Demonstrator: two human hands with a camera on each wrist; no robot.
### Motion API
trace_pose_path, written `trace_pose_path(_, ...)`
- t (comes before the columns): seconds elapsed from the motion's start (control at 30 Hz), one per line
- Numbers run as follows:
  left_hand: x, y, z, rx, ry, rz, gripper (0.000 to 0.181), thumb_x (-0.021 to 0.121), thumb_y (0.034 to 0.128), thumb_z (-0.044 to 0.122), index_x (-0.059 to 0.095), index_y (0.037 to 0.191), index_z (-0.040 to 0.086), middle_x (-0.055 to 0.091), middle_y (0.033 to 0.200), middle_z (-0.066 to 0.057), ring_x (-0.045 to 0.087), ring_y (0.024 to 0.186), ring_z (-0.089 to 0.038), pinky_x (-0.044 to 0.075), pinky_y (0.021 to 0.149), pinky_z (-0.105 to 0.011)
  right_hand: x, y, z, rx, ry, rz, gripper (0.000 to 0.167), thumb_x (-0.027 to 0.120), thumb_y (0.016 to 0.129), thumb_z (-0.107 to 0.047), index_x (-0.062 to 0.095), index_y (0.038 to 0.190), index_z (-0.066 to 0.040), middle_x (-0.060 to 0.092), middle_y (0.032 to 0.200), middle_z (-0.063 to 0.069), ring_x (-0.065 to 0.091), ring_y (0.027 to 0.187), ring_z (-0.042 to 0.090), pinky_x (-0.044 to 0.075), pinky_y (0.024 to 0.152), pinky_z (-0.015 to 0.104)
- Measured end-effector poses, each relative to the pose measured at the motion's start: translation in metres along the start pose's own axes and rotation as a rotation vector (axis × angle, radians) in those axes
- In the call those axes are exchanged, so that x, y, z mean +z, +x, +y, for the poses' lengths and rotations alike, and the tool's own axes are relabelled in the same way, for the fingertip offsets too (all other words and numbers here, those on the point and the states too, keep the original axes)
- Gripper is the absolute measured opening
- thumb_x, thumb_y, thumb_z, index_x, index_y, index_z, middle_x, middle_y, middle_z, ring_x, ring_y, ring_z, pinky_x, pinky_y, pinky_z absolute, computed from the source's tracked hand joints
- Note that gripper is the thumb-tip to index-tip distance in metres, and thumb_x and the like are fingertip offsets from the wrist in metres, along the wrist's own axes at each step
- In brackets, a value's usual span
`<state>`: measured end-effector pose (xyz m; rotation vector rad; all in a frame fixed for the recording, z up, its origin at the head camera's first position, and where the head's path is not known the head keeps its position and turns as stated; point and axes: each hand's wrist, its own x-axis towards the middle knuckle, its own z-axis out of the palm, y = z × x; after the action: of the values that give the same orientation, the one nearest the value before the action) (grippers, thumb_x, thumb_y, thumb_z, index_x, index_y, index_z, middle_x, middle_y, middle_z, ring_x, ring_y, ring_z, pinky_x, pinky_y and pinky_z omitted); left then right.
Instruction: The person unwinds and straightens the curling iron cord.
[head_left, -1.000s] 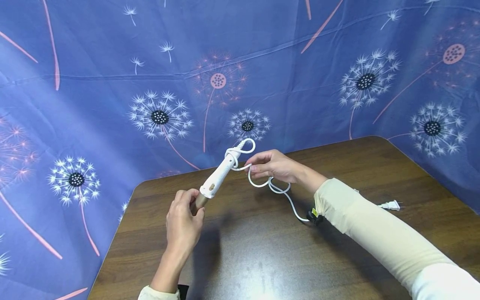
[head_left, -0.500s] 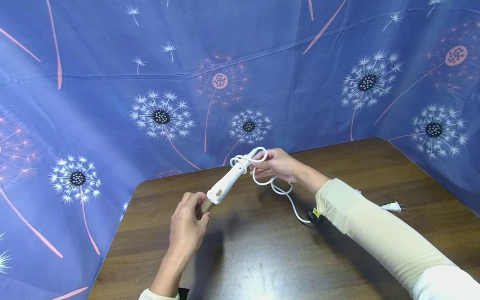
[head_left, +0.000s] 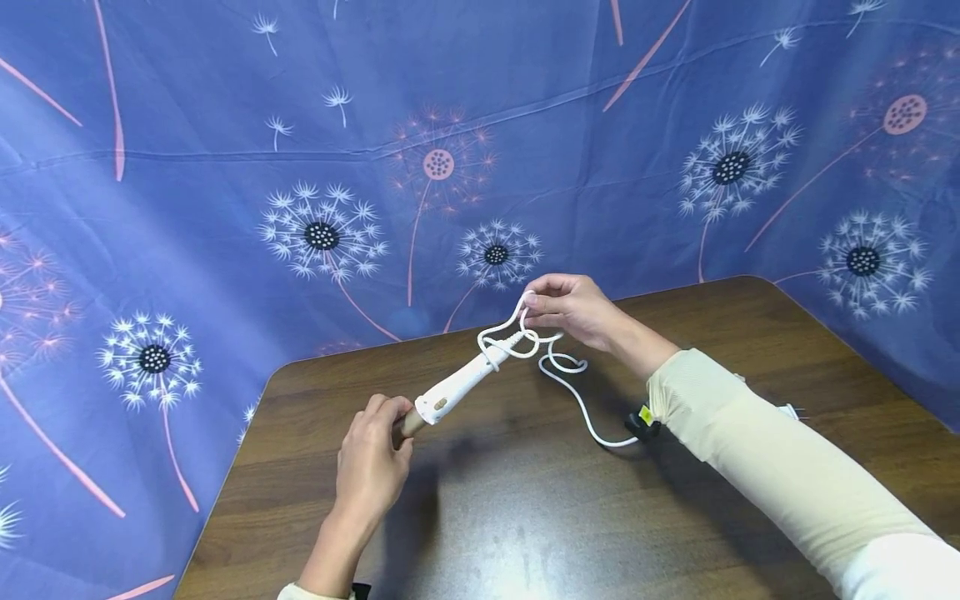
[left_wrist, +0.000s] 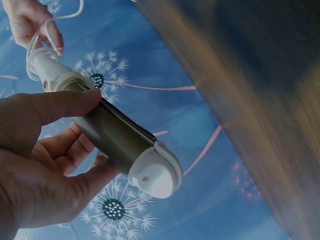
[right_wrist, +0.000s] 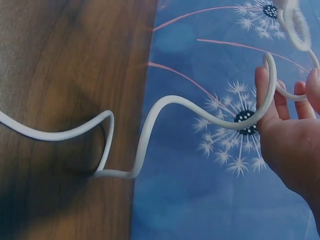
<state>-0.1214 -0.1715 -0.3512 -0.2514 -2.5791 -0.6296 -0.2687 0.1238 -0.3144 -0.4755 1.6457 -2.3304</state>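
Observation:
A styling tool with a white handle [head_left: 459, 388] is held tilted above the table. My left hand [head_left: 372, 460] grips its bronze barrel [head_left: 408, 423]; in the left wrist view the barrel [left_wrist: 117, 132] ends in a white cap [left_wrist: 156, 172], with thumb and fingers around it. White cord [head_left: 573, 390] loops about the handle's far end. My right hand [head_left: 573, 310] pinches a cord loop just beyond that end. In the right wrist view the cord [right_wrist: 172, 100] runs from the table up over the fingers of the hand [right_wrist: 295, 140].
The brown wooden table [head_left: 300, 500] fills the lower view, with a blue dandelion-print cloth [head_left: 225, 275] behind it. Partly behind the right sleeve [head_left: 750, 442] lies the white plug [head_left: 787, 412]. The cord trails across the tabletop to the right wrist.
The handle has tipped lower and swung right. My right hand has moved up and slightly right, drawing the cord loop beyond the handle's end. My left hand keeps its grip on the barrel.

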Motion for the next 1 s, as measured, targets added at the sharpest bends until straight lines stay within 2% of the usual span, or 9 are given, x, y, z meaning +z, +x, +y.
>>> trace_pose_path(0.27, 0.0, 0.002, -0.009, -0.114, 0.029, 0.012, 0.042, 0.078, 0.0649, -0.009, 0.066, 0.103, 0.003, 0.061, 0.096, -0.008, 0.06, 0.08, -0.03, 0.048, 0.057, -0.047, -0.008, -0.008, -0.006, -0.043, 0.05, -0.087, 0.01, 0.059, 0.091, 0.004, 0.065, 0.093, -0.003, 0.068, 0.093, 0.015, 0.068, 0.087, 0.026, 0.052, 0.089, 0.043)
trace_pose_path(0.37, -0.001, 0.003, -0.01, -0.14, 0.02, 0.028, 0.041, 0.077, 0.0669, -0.008, 0.066, 0.105, 0.001, 0.06, 0.096, -0.011, 0.058, 0.079, -0.03, 0.048, 0.061, -0.048, -0.01, -0.01, -0.007, -0.025, 0.029, -0.101, 0.01, 0.057, 0.093, 0.002, 0.065, 0.093, -0.004, 0.068, 0.094, 0.015, 0.067, 0.092, 0.028, 0.05, 0.091, 0.045)
trace_pose_path(0.57, -0.008, 0.007, -0.008, -0.17, -0.022, 0.067, 0.04, 0.077, 0.0688, -0.008, 0.065, 0.106, 0.0, 0.059, 0.096, -0.012, 0.058, 0.081, -0.03, 0.047, 0.069, -0.048, -0.015, -0.01, -0.005, 0.021, -0.019, -0.087, 0.007, 0.057, 0.093, 0.003, 0.063, 0.097, 0.003, 0.068, 0.093, 0.014, 0.065, 0.096, 0.032, 0.049, 0.092, 0.048)
trace_pose_path(0.83, -0.017, 0.007, -0.012, -0.192, -0.058, 0.069, 0.039, 0.076, 0.0701, -0.009, 0.064, 0.106, -0.003, 0.058, 0.096, -0.013, 0.063, 0.085, -0.03, 0.05, 0.072, -0.049, -0.012, -0.001, 0.004, 0.088, -0.163, -0.066, 0.006, 0.058, 0.091, 0.004, 0.063, 0.095, 0.003, 0.065, 0.09, 0.01, 0.065, 0.087, 0.024, 0.043, 0.097, 0.055)
trace_pose_path(1.0, -0.022, 0.005, -0.014, -0.186, -0.088, 0.042, 0.041, 0.076, 0.0706, -0.009, 0.063, 0.109, -0.002, 0.058, 0.099, -0.012, 0.063, 0.088, -0.03, 0.052, 0.075, -0.047, -0.005, 0.007, 0.008, 0.124, -0.267, -0.019, 0.012, 0.059, 0.091, 0.002, 0.059, 0.099, 0.01, 0.062, 0.091, 0.009, 0.064, 0.083, 0.019, 0.045, 0.096, 0.053)
